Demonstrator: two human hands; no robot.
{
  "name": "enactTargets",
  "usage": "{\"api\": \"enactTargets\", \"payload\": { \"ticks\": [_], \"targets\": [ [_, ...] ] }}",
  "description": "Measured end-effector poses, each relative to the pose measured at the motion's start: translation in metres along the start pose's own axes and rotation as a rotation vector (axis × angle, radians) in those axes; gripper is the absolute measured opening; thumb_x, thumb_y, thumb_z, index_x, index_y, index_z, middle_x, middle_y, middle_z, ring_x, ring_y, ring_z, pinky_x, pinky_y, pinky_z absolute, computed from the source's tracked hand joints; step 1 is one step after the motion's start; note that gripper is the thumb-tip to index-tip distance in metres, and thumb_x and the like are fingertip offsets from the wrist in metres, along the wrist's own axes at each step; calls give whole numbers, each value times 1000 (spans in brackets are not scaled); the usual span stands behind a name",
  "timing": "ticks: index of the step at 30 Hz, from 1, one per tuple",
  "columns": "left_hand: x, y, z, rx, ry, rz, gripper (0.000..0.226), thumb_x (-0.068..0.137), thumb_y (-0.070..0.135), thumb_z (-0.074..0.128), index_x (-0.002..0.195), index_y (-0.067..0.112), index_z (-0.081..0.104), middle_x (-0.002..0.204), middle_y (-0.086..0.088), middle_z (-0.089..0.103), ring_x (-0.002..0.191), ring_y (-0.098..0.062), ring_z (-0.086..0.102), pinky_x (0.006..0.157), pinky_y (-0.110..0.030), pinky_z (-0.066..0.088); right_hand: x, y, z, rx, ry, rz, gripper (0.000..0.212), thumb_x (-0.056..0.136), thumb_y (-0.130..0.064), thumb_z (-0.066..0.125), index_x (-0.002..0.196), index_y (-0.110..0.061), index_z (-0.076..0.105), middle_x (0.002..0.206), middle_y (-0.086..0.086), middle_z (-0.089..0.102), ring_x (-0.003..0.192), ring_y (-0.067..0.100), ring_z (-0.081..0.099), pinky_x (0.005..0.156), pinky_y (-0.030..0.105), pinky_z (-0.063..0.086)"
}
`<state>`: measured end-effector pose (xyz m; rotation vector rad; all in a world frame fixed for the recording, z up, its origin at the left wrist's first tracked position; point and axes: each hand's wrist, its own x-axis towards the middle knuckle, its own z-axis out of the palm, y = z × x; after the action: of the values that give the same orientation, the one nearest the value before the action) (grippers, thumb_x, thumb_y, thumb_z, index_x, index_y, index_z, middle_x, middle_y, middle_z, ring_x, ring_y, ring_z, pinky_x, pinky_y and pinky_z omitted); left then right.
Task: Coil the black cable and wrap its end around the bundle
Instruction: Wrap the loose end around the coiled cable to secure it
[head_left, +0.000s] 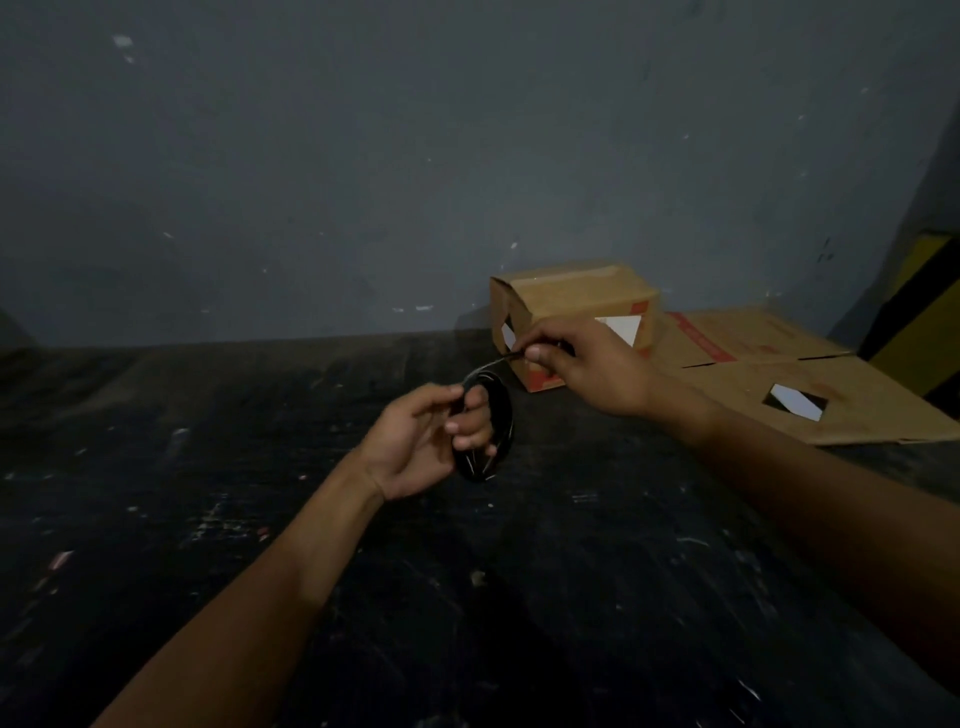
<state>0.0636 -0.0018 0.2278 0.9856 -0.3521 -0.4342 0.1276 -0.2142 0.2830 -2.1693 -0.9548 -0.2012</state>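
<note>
The black cable (501, 426) is wound into an oval bundle of several loops, held upright above the dark table. My left hand (426, 441) grips the bundle's left side, with fingers through the loops. A short free end of the cable (491, 365) rises from the top of the bundle up to the right. My right hand (592, 366) pinches that end between thumb and fingers, a little above and right of the bundle. The tip of the cable is hidden inside my right hand.
A dark scratched table (311, 545) spans the view. A cardboard box (576, 301) stands at the back just behind my right hand, and flattened cardboard (810, 384) lies to the right. A grey wall (363, 156) rises behind; a yellow-black object (924, 312) sits far right.
</note>
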Motion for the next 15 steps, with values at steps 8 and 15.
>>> {"api": "enactTargets", "payload": {
  "ticks": [8,15],
  "targets": [
    [10,-1,11,-246,299,246,50,94,47,47,51,22,41,37,7,25,38,-9,21,56,-27,34,-18,-7,45,464,229,142,10,93,-12,57,103,-12,58,88,0,65,82,13,63,68,31,52],
    [13,-3,19,-405,455,340,49,93,44,50,51,24,36,38,6,21,40,-9,18,54,-26,30,-26,-9,71,678,337,244,17,96,-14,52,103,-16,68,97,-1,69,93,12,64,76,23,51]
  ]
}}
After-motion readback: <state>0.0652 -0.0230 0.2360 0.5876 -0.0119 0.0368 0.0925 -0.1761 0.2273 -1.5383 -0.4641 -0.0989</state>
